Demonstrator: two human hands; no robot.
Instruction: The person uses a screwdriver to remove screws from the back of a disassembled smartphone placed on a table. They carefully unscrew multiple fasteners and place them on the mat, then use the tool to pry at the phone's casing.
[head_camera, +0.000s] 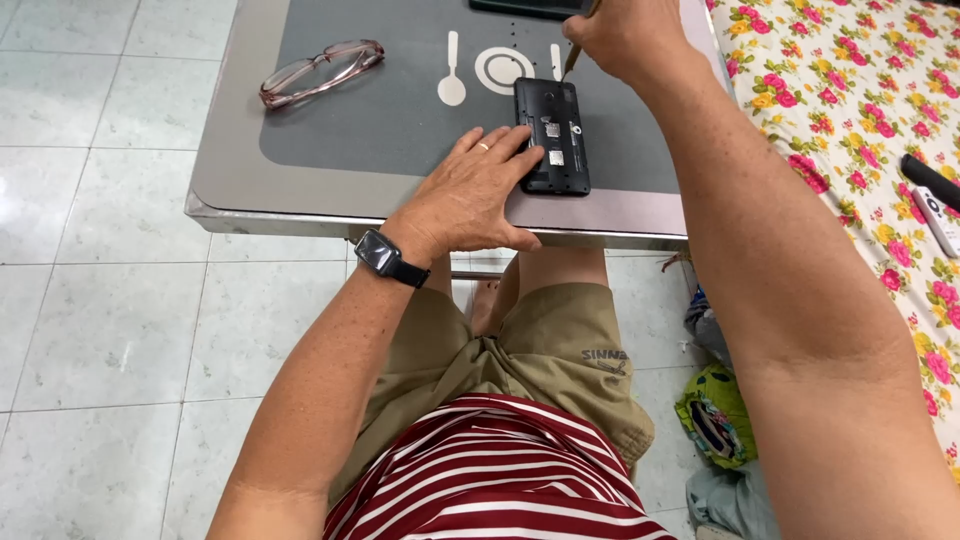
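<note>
Black rectangular phone body with its back cover off (551, 136) lies flat on the grey table mat with white cutlery symbols (400, 110), near the front edge of the small metal-rimmed table (215, 195). Long axis runs away from the person, roughly in line with the view; near short end faces the lap, far short end faces the white ring symbol. Small metallic parts show in the open back. Left hand (470, 195) rests palm down with fingers spread, fingertips touching the left long edge of the phone body, thumb on the table rim below the near end; it closes on nothing, only presses and steadies. A black wristwatch (385, 257) sits on that wrist. Right hand (625, 40) hovers beyond the far right corner, fingers pinched shut around a thin brownish tool (574, 60) whose tip points down toward the top right corner of the phone body; whether tip and phone touch cannot be told. Relation that matters: the working point lies at the far end, just below the right hand, while the left hand holds the near left side. Pink-framed glasses (320, 70) lie well apart at far left. A floral cloth (860, 90) covers the surface to the right.
</note>
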